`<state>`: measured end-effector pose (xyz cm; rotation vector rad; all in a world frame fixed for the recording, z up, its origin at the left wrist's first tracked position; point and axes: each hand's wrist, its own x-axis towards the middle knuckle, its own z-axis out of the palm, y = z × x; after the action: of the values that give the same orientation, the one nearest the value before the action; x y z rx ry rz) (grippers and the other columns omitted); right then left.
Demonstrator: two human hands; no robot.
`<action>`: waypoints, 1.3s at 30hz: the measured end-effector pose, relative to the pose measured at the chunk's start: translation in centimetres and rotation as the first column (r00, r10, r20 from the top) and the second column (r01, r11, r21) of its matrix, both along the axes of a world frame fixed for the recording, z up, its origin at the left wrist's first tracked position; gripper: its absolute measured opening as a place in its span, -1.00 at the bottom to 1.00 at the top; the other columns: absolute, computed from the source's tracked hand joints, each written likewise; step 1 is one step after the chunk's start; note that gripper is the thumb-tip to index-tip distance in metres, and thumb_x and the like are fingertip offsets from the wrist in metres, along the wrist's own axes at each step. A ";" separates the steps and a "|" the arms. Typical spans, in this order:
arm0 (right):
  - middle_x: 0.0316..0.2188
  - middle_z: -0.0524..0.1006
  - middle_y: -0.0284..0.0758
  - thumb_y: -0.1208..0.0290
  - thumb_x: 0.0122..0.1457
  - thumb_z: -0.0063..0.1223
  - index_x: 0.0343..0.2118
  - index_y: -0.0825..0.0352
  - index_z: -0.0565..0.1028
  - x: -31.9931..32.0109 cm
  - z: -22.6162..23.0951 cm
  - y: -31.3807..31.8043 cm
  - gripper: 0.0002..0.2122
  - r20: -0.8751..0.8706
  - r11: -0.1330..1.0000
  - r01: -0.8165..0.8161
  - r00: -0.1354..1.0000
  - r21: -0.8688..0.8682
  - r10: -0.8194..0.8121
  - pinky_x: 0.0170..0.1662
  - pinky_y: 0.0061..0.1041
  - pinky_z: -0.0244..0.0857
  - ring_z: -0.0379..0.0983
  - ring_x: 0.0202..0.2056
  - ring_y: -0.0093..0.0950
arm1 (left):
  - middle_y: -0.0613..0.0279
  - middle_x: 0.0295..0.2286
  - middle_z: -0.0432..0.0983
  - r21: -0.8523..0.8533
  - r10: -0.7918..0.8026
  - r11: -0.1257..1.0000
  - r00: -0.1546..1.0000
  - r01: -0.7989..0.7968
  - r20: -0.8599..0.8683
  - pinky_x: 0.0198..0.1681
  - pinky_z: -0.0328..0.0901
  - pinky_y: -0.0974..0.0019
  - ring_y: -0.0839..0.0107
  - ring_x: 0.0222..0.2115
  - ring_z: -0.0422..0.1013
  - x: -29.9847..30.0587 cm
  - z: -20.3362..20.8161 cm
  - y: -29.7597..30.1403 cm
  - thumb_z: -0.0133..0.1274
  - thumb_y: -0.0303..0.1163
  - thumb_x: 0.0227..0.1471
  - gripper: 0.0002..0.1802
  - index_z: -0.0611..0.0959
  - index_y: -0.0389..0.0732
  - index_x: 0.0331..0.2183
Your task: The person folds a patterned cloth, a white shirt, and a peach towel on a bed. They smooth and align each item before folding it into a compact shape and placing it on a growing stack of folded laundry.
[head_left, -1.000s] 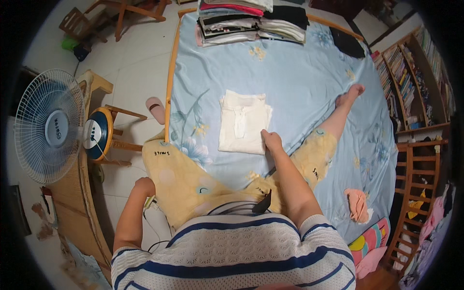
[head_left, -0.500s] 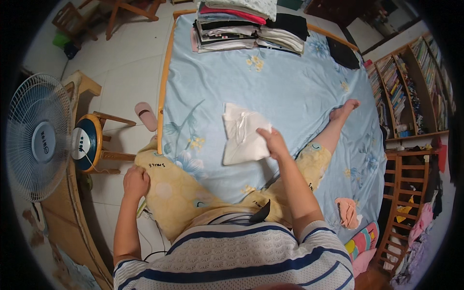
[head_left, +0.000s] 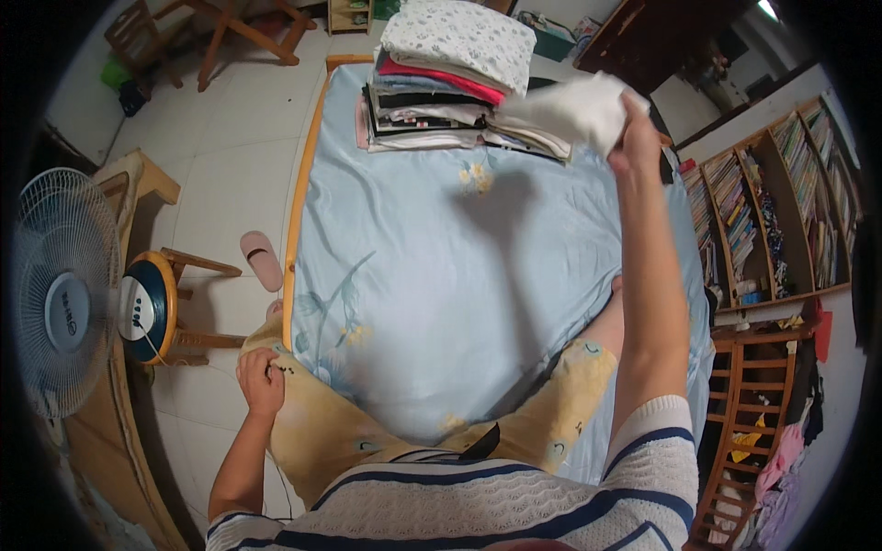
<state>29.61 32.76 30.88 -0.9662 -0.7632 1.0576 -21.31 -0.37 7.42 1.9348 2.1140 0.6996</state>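
Note:
My right hand [head_left: 637, 142] is raised at the far right of the bed, closed on the edge of a folded white garment [head_left: 581, 108], blurred by motion. The garment is held over the right-hand pile of folded clothes [head_left: 528, 136] and hides much of it. Beside that stands a taller stack of folded clothes [head_left: 427, 115], topped by a white patterned cloth [head_left: 457, 39]. My left hand [head_left: 263, 380] rests on the knee of my yellow trousers [head_left: 317, 413], fingers slightly bent and apart, holding nothing.
A light blue flowered sheet [head_left: 413, 294] covers the wood-edged bed. At the left are a fan [head_left: 69, 303], a round stool [head_left: 152, 308] and a pink slipper [head_left: 262, 260] on the floor. Bookshelves [head_left: 772, 202] and a wooden rack [head_left: 753, 413] line the right side.
My right hand has carried the folded white garment from mid-bed forward and right, to above the right-hand pile. My left hand stays at the knee, its fingers looser. The view has shifted.

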 end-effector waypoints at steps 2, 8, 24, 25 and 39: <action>-0.04 0.39 -0.09 0.35 0.24 -0.22 0.03 0.45 0.24 -2.4 3.5 4.8 -0.65 -0.105 0.976 0.033 0.994 0.214 -0.011 0.03 -0.13 0.29 0.37 -0.04 -0.22 | 0.21 -0.33 0.46 0.013 0.013 1.000 1.000 -0.013 0.001 -0.08 0.12 0.22 0.21 -0.22 0.32 -0.2 0.0 0.1 -0.07 -0.57 -0.19 -0.83 0.53 -0.18 -0.43; -0.04 0.34 0.01 0.31 0.25 -0.23 -0.03 0.48 0.25 -10.0 -2.1 17.4 -0.66 -0.294 0.961 -0.274 0.916 0.041 0.273 0.01 -0.10 0.33 0.35 -0.03 -0.12 | 0.23 -0.36 0.47 0.002 0.048 0.999 0.998 -0.048 0.051 -0.12 0.13 0.20 0.20 -0.24 0.31 -0.2 -0.8 1.3 -0.06 -0.55 -0.20 -0.88 0.54 -0.16 -0.49; -0.33 0.51 -0.37 0.28 0.17 -0.04 -0.24 0.27 0.44 12.3 -19.9 -28.1 -0.80 0.189 0.767 0.169 0.980 -0.619 -0.063 -0.37 -0.61 0.33 0.46 -0.37 -0.58 | 0.19 -0.39 0.49 -0.079 -0.148 0.988 0.963 0.133 -0.225 -0.18 0.20 0.10 0.12 -0.27 0.33 0.7 -1.2 1.1 -0.04 -0.43 -0.15 -0.87 0.61 -0.14 -0.50; -0.36 0.51 -0.37 0.30 0.17 -0.05 -0.25 0.28 0.44 14.8 -21.0 -32.2 -0.82 0.210 0.721 0.284 0.959 -0.632 -0.193 -0.39 -0.61 0.33 0.45 -0.40 -0.59 | 0.18 -0.40 0.50 -0.151 -0.200 0.975 0.941 0.163 -0.272 -0.19 0.21 0.09 0.12 -0.28 0.34 0.9 -2.3 0.9 -0.03 -0.41 -0.15 -0.86 0.62 -0.14 -0.49; -0.66 0.38 -0.35 0.46 0.10 -0.20 -0.53 0.30 0.37 25.8 -29.0 -76.3 -0.88 0.373 -0.116 0.720 0.209 -0.684 -0.904 -0.75 -0.59 0.14 0.32 -0.71 -0.54 | 0.22 -0.49 0.49 -0.619 -0.442 0.598 0.854 0.509 0.274 -0.30 0.27 0.42 0.46 -0.43 0.37 4.4 -6.7 3.3 0.02 -0.43 0.00 -0.84 0.56 -0.32 -0.35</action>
<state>55.43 -43.53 1.87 -1.6914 0.7338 0.1704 -16.93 2.92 0.68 1.8261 1.3648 -0.1047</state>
